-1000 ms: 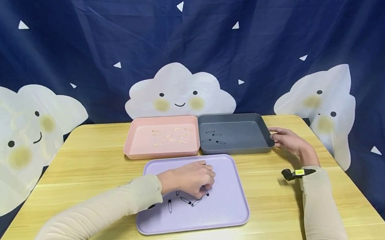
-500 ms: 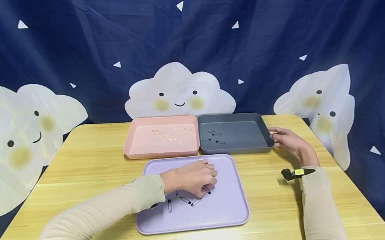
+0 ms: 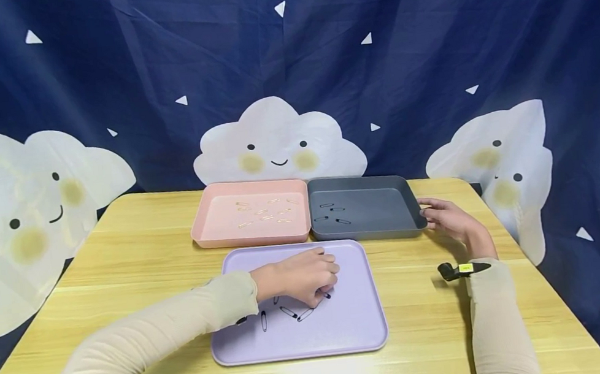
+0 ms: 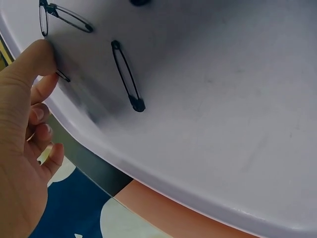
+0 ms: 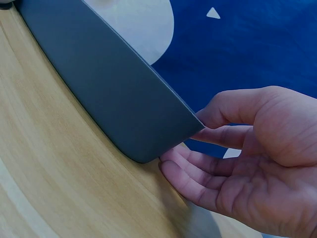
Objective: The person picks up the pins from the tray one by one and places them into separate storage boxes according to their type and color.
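My left hand (image 3: 307, 275) is over the lilac tray (image 3: 344, 333), thumb and forefinger pinching a black safety pin (image 4: 63, 76). Most of that pin is hidden by the fingers; one end sticks out. Several other black safety pins (image 3: 288, 312) lie on the tray near the hand, one safety pin (image 4: 128, 77) showing large in the left wrist view. At the right, my right hand (image 3: 451, 222) holds the end of the dark grey tray (image 3: 385, 205). In the right wrist view, its thumb and fingers grip the corner of that tray's wall.
Several black safety pins (image 3: 343, 221) lie at the left of the grey tray. Against its left side stands a pink tray (image 3: 250, 240) holding several gold safety pins (image 3: 266, 218). All three trays sit on a wooden table (image 3: 135, 255), with a blue cloud-print curtain (image 3: 239, 46) behind.
My left hand has shifted slightly right, and the black safety pin at its fingertips has turned and become mostly covered by them. My right hand has stayed on the grey tray.
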Demonstrator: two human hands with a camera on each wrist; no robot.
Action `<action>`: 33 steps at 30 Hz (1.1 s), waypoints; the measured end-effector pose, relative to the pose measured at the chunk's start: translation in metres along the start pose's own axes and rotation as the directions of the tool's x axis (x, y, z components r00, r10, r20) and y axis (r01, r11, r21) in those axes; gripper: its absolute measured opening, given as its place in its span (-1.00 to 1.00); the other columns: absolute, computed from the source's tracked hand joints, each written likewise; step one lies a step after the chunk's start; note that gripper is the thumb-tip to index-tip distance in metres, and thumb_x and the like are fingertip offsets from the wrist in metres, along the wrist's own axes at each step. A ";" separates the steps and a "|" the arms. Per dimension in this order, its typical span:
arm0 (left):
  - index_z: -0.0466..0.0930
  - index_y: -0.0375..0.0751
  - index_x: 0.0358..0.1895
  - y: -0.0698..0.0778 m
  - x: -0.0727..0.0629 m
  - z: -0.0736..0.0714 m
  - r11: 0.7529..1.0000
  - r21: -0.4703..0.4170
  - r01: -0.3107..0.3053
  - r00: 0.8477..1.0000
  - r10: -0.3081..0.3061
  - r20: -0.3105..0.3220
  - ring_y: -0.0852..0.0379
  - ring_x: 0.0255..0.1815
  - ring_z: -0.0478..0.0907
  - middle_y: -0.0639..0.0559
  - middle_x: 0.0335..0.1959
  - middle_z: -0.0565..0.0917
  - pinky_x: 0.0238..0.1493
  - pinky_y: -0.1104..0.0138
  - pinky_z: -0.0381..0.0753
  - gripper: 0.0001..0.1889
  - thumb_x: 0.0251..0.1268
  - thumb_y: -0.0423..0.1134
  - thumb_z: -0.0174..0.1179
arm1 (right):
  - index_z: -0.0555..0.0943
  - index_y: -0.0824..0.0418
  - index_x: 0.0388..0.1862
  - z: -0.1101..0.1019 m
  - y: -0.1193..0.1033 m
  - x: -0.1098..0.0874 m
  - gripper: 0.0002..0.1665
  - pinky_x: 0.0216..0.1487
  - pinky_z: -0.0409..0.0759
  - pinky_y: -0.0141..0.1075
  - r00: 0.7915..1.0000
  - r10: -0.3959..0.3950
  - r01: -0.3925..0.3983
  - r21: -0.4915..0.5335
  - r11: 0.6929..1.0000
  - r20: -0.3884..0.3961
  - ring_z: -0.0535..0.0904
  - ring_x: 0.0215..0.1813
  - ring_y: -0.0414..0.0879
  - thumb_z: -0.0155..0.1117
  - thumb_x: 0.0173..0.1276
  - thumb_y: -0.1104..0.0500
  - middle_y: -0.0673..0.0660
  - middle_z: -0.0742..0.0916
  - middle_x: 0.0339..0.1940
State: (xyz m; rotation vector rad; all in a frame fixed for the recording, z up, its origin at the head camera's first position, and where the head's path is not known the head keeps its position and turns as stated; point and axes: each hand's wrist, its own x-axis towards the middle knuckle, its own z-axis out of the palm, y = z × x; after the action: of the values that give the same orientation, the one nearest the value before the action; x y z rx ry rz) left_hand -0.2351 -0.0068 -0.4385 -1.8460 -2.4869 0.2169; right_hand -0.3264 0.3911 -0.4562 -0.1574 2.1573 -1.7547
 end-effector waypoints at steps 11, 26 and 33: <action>0.60 0.09 -0.51 0.001 -0.001 0.002 0.998 0.060 0.010 0.999 -0.008 -0.035 0.25 -0.25 0.43 0.27 -0.39 0.55 -0.12 0.33 0.33 -0.87 0.04 -0.10 0.39 | -0.01 0.53 0.59 0.000 0.001 0.001 -0.30 -0.12 0.63 -0.48 1.000 0.014 -0.014 -0.016 1.000 -0.001 0.62 -0.19 -0.37 -0.08 0.62 0.29 -0.16 0.65 -0.18; 0.72 0.08 -0.45 0.000 -0.001 -0.001 0.984 0.177 -0.001 1.000 0.005 -0.019 0.21 -0.23 0.48 0.25 -0.34 0.64 -0.06 0.29 0.42 -0.91 0.10 -0.05 0.36 | -0.01 0.54 0.59 0.000 0.001 0.001 -0.31 -0.10 0.64 -0.48 1.000 0.010 -0.010 -0.026 1.000 -0.004 0.62 -0.18 -0.38 -0.10 0.61 0.30 -0.15 0.65 -0.17; 0.72 0.07 -0.43 -0.006 0.000 -0.006 0.977 0.213 -0.004 0.998 0.015 -0.054 0.20 -0.26 0.49 0.25 -0.35 0.64 -0.13 0.32 0.34 -0.90 0.11 -0.05 0.33 | -0.02 0.51 0.60 -0.002 0.001 0.003 -0.29 -0.09 0.63 -0.48 1.000 0.022 -0.022 -0.026 0.999 -0.005 0.61 -0.17 -0.37 -0.08 0.62 0.29 -0.15 0.64 -0.16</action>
State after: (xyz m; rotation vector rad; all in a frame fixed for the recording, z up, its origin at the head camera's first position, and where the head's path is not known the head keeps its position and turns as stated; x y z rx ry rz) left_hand -0.2399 -0.0075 -0.4316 -1.7537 -2.3155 0.4097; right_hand -0.3292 0.3924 -0.4579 -0.1363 2.1780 -1.7170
